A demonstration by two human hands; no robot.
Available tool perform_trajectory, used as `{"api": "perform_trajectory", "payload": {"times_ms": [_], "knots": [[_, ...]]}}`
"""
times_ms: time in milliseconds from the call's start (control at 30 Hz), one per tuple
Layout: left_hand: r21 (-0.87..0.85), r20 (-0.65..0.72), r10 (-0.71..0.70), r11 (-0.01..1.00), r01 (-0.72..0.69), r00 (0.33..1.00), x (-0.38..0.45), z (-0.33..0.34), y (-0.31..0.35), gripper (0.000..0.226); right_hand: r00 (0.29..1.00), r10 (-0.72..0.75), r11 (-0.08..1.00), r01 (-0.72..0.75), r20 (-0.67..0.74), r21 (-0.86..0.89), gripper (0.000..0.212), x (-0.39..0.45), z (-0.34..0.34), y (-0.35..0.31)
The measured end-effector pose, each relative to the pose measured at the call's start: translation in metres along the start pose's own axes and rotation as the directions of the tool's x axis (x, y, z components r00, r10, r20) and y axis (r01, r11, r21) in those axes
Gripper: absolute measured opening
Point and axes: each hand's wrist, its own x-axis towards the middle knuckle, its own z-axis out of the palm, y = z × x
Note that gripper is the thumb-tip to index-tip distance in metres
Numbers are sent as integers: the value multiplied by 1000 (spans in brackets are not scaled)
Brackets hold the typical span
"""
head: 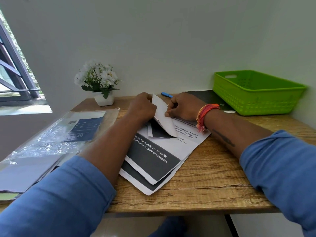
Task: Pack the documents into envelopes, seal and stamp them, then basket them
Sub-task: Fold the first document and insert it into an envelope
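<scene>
A white envelope (pixel 162 115) stands tilted at the middle of the wooden desk (pixel 213 177), with a folded black-and-white document (pixel 158 131) sticking out of its open lower end. My left hand (pixel 142 106) grips the envelope's left edge. My right hand (pixel 181 106) pinches its right edge with thumb and fingers. Under them lie several printed documents (pixel 153 161) with dark bands and white text. The green plastic basket (pixel 256 93) stands at the back right.
A clear plastic sleeve (pixel 56 134) with a blue booklet and grey envelopes lies at the left. A white potted flower (pixel 100 84) stands at the back left. A blue pen (pixel 167 95) and a black notebook (pixel 212 99) lie behind my hands.
</scene>
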Motion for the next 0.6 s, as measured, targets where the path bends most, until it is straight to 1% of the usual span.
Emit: {"api": "perform_trajectory", "payload": {"times_ms": [67, 133, 200, 333, 500, 600], "knots": [[57, -12, 17, 998, -16, 1000, 3, -1, -2, 51, 1000, -1, 1000, 1, 1, -25, 20, 1, 0, 0], [100, -9, 45, 994, -44, 999, 6, -1, -4, 56, 1000, 3, 1000, -3, 0, -28, 21, 0, 0, 1], [144, -9, 67, 987, -65, 998, 7, -3, -6, 52, 1000, 3, 1000, -3, -3, -25, 20, 1, 0, 1], [260, 15, 72, 963, -73, 997, 8, -6, -8, 32, 1000, 2, 999, -2, -5, -40, 22, 1, 0, 1], [394, 32, 137, 908, -139, 990, 5, 1, -5, 25, 1000, -1, 999, 1, -6, -37, 22, 1, 0, 1], [461, 55, 194, 865, -197, 979, 6, 7, -6, 28, 1000, 0, 1000, 0, -7, -20, 21, 0, 0, 0]]}}
